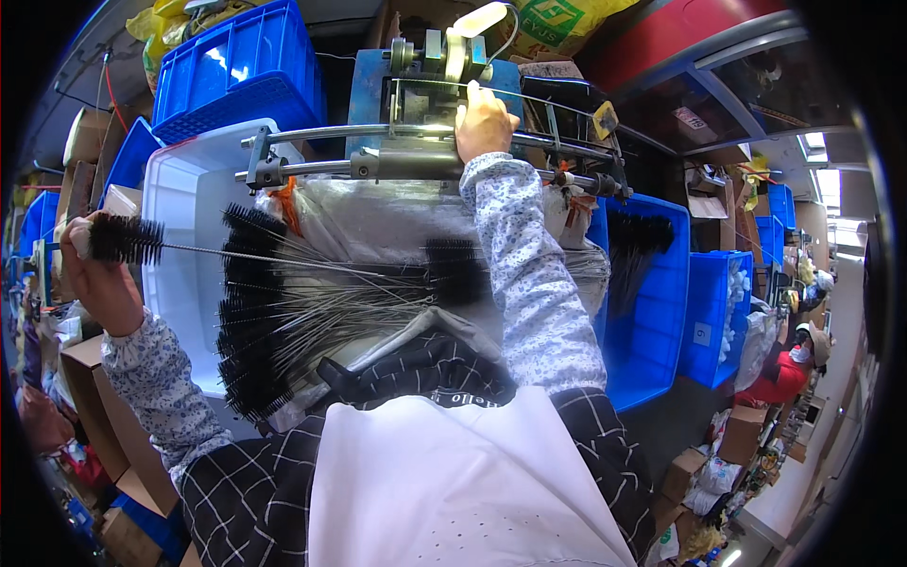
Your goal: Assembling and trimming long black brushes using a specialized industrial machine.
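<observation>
At the far left my left hand (102, 283) is closed around the head end of a black-bristled wire brush (128, 239); a white tip shows by the fingers. The brush's twisted wire stem runs right, over a pile of similar brushes (253, 321) lying across my lap. My right hand (484, 123) is raised to the metal machine (406, 156), its fingers closed beside a thin wire that crosses there. What the fingers pinch, if anything, is hidden. The pile's bristles lie mostly to the left, with another black cluster (453, 269) near my right sleeve.
Two parallel steel rails (331, 170) span the machine in front of me. A white bin (179, 189) stands at left, under a blue crate (236, 66). On the right are a blue bin (652, 321) with black brushes and a smaller blue bin (709, 321) with white pieces.
</observation>
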A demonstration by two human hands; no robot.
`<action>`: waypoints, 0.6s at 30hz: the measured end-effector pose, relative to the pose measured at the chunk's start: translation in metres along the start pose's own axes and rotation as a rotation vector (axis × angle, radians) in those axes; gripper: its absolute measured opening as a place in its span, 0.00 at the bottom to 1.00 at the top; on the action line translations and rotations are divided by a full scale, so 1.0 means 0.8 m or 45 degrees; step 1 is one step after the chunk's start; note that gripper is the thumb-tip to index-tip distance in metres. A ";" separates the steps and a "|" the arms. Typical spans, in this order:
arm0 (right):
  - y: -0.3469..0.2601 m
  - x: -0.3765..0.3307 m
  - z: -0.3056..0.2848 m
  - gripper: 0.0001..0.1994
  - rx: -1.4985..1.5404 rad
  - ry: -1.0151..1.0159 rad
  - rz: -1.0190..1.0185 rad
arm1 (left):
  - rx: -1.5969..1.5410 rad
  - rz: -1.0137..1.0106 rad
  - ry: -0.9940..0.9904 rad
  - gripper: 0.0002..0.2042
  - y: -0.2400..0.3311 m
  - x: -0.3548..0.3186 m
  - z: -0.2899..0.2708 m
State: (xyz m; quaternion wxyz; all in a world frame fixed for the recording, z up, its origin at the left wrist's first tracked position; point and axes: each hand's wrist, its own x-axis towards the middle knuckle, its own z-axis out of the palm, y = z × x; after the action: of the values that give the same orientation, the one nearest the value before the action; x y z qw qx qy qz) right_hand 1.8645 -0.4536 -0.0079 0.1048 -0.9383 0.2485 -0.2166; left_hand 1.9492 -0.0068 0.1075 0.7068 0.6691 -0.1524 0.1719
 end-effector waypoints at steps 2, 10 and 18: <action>0.004 0.000 0.001 0.17 -0.014 0.013 -0.015 | 0.038 0.000 0.019 0.12 -0.002 -0.001 0.005; 0.095 0.008 -0.026 0.19 -0.007 -0.006 -0.021 | 0.061 -0.038 -0.014 0.12 0.003 -0.001 -0.006; 0.149 0.049 -0.042 0.13 -0.518 -0.167 0.068 | 0.294 -0.015 -0.198 0.10 -0.010 -0.015 0.068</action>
State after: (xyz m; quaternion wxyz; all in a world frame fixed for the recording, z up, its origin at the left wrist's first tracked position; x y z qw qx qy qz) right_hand 1.8293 -0.5782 -0.0004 -0.0653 -0.9453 0.3044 -0.0977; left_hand 1.9428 -0.0619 0.0978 0.6122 0.7581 -0.1820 0.1319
